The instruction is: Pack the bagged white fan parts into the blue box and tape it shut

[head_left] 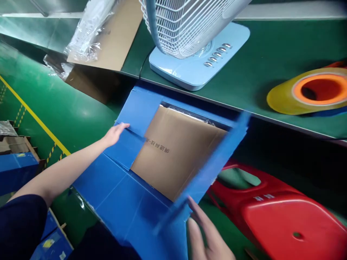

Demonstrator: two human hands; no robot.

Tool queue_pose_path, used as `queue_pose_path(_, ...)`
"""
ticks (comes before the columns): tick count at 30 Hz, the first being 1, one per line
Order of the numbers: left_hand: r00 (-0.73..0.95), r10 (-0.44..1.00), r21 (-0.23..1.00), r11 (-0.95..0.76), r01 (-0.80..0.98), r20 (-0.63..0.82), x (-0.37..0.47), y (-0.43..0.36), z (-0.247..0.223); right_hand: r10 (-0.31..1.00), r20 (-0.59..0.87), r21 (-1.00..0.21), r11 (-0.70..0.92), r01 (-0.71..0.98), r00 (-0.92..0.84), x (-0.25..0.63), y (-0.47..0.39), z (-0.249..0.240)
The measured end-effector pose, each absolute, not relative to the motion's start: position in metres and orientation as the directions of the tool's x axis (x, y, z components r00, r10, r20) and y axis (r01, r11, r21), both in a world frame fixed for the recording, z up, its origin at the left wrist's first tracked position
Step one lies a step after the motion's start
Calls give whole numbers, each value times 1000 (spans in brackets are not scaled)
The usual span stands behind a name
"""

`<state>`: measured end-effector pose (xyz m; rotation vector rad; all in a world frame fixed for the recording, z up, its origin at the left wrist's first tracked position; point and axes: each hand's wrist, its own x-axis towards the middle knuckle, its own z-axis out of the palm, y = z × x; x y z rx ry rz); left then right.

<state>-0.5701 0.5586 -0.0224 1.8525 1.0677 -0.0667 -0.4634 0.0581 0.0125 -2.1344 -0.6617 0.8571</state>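
A blue plastic box (108, 191) with its flaps unfolded lies in front of me, and a brown cardboard sheet (179, 159) with printed characters fills its opening. Clear plastic shows along the sheet's far edge. My left hand (115, 134) lies with fingers stretched out on the left flap (143, 112), which is folded inward. At the near right, my right hand (204, 231) has its fingers apart, the index fingertip against the right flap (203, 173). That flap stands tilted up and is blurred by motion.
A light blue fan (176, 74) stands on the green bench (292, 47) beyond the box. Tape rolls (287, 95) lie to its right, and cardboard (116, 39) with plastic bags to its left. A red stool (287, 213) is at right; blue boxes (16, 169) stand at left.
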Motion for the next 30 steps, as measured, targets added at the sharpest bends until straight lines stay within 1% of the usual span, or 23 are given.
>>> queue_pose_path(1,661,544,611,-307,730,-516,-563,546,-25,769,-290,-809,-515,283,569,-467,80,-3)
queue_pose_path(2,665,472,507,-429,747,-579,-555,534,-28,845,-258,-795,-461,395,469,-471,98,-20)
queue_pose_path(3,636,427,405,-515,756,-643,-546,523,-32,886,-259,-741,-437,509,383,-475,112,-38)
queue_pose_path(5,537,402,232,-598,767,-742,-526,503,-38,918,-306,-610,-393,688,254,-481,122,-73)
queue_pose_path(6,494,410,171,-611,773,-767,-516,494,-41,925,-315,-558,-360,748,211,-483,119,-86)
queue_pose_path(8,435,444,93,-609,788,-783,-500,478,-49,954,-262,-499,-264,826,146,-484,99,-102)
queue_pose_path(11,385,519,7,-589,808,-763,-487,460,-66,986,-149,-422,-136,896,80,-479,56,-104)
queue_pose_path(14,373,568,-55,-596,801,-734,-486,450,-82,986,-155,-368,-112,923,58,-471,18,-91)
queue_pose_path(16,374,585,-65,-593,803,-720,-489,448,-89,985,-165,-377,-109,920,49,-469,3,-81)
queue_pose_path(19,394,546,-12,-596,803,-740,-493,456,-83,982,-189,-481,-115,869,25,-470,-7,-71)
queue_pose_path(21,408,460,63,-599,798,-788,-494,475,-67,976,-214,-572,-146,807,25,-471,-10,-70)
queue_pose_path(23,428,355,155,-592,791,-831,-492,506,-42,972,-230,-654,-186,734,41,-473,-13,-75)
queue_pose_path(24,443,317,197,-582,789,-838,-491,524,-26,972,-227,-697,-208,686,65,-474,-14,-78)
queue_pose_path(25,461,311,232,-561,795,-831,-490,544,-8,965,-230,-737,-256,625,125,-474,-14,-83)
queue_pose_path(26,480,335,257,-532,807,-811,-488,565,12,940,-251,-765,-340,547,232,-475,-12,-87)
queue_pose_path(27,493,391,272,-498,823,-777,-488,585,33,873,-298,-772,-458,440,386,-474,-8,-92)
queue_pose_path(28,521,461,294,-478,828,-718,-488,604,53,751,-363,-760,-581,291,552,-472,-2,-96)
queue_pose_path(29,561,535,312,-486,816,-632,-490,621,72,577,-432,-732,-673,103,693,-468,7,-99)
queue_pose_path(30,599,612,327,-506,798,-516,-494,637,88,385,-496,-694,-715,-89,778,-462,17,-103)
